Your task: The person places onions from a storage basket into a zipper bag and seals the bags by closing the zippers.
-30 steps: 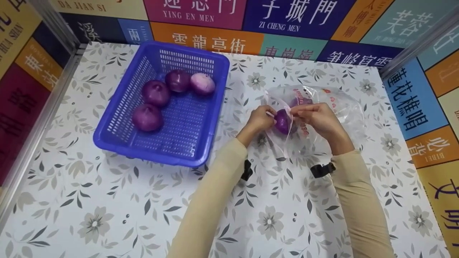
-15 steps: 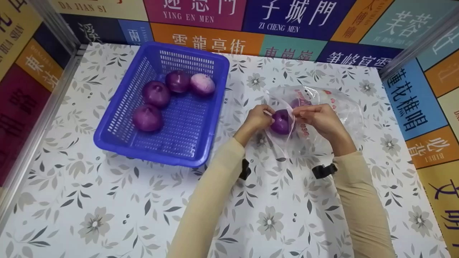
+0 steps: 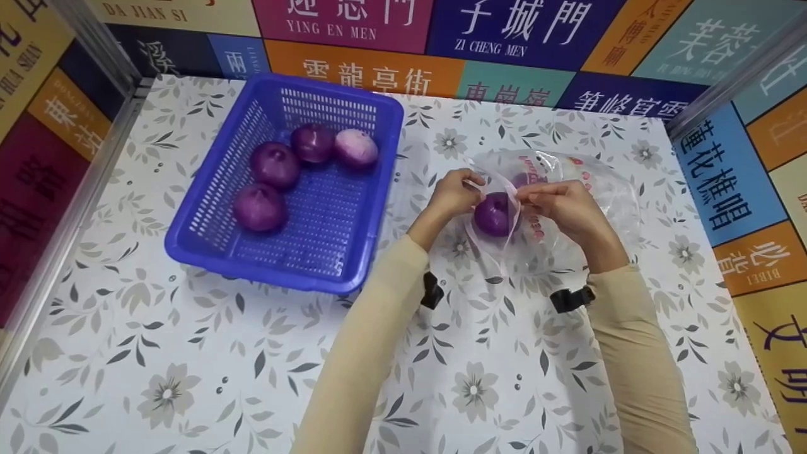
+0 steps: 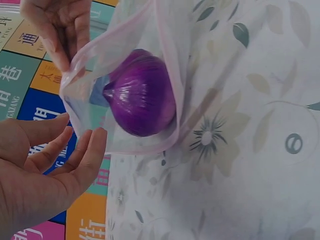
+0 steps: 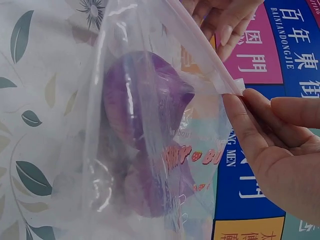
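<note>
A clear zip bag [image 3: 599,189] with a pink rim and red print lies on the right of the table, its mouth facing left. Inside its mouth sits a purple onion [image 4: 142,95]. A second onion [image 5: 150,185] shows through the plastic deeper in the bag. My right hand [image 3: 564,205] pinches the bag's rim near the zip end. My left hand [image 4: 45,172] is beside the mouth, fingers loosely bent and thumb apart, with nothing held between them. Its fingertips are close to the rim; whether they touch it I cannot tell.
Left of the bag stands a blue plastic basket [image 3: 302,280] with several onions [image 3: 260,207] in its left and far part. A floral cloth [image 3: 473,384] covers the table. Printed panels [image 3: 353,25] wall the back and both sides.
My left hand has moved slightly up and away from the onion, its fingers loosening. The onion in the mouth shows more fully. My right hand stays at the rim.
</note>
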Demonstrator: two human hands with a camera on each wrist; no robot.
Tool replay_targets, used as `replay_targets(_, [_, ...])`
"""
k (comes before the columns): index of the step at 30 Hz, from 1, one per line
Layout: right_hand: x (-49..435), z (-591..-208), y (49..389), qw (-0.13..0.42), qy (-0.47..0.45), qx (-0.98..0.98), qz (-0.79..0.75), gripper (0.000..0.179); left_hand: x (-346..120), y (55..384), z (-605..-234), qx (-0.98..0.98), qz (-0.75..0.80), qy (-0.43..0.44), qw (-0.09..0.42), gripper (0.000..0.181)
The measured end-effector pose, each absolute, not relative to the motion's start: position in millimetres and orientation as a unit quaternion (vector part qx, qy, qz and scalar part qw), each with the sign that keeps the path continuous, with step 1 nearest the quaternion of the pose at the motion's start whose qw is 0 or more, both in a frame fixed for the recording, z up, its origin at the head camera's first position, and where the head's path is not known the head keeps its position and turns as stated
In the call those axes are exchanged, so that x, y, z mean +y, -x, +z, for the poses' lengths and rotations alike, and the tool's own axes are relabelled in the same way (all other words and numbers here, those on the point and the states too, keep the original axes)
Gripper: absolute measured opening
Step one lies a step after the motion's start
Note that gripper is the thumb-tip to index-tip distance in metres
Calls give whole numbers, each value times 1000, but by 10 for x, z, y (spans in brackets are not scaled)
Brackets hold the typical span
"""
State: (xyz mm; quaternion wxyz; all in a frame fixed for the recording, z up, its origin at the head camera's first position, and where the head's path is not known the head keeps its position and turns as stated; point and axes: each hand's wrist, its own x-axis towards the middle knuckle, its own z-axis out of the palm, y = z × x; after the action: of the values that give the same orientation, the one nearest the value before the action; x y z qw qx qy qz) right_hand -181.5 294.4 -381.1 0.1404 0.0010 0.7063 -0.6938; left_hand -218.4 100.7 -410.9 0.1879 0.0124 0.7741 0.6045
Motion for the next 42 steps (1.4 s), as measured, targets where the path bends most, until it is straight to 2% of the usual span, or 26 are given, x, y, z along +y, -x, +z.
replay_targets(14, [2936,-3792,1813,148,-7,692,-706,20,771,2288,-3804,758,626,-19,179,24])
replay_targets(22, [2945,-3801,1814,148,-9,690,-708,20,630,2330,-3663,741,654,-18,149,23])
replay_targets(34, [2951,-3806,1824,153,-5,694,-704,21,393,2387,-3520,725,675,-16,136,23])
replay_targets(42, [2936,-3805,1824,158,-16,691,-706,21,203,2425,-3495,714,692,-12,102,23])
